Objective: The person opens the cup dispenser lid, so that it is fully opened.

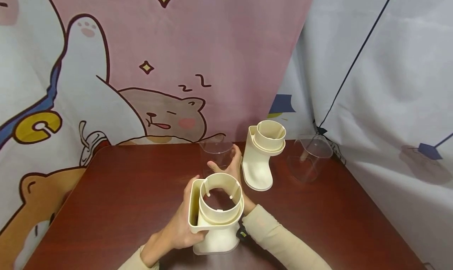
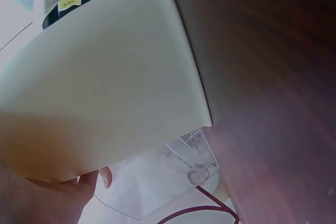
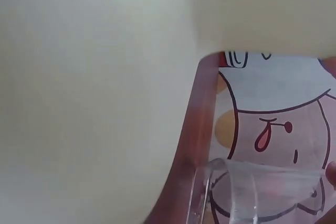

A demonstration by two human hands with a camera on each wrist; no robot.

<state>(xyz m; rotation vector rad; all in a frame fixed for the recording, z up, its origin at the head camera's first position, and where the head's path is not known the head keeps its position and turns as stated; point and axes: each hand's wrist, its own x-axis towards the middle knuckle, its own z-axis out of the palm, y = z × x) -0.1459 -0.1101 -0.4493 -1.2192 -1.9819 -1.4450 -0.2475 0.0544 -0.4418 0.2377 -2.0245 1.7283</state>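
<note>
My left hand (image 1: 184, 222) grips the side of a cream plastic stand (image 1: 221, 238) with a round collar on top and a hollow slot at its left. The stand is upright at the front of the table and fills most of both wrist views. Behind it, my right hand (image 1: 231, 171) reaches forward with thumb and fingers spread, beside a clear plastic container (image 1: 216, 152). That container (image 3: 247, 192) also shows low in the right wrist view, with a fingertip (image 3: 331, 174) near its right end. The stand partly hides my right hand and forearm.
A second cream stand (image 1: 258, 159) stands upright to the right of my right hand. Farther right is another clear container (image 1: 309, 159). The dark red wooden table (image 1: 134, 191) meets a printed curtain (image 1: 240, 65) at the back and a white curtain (image 1: 389, 104) on the right.
</note>
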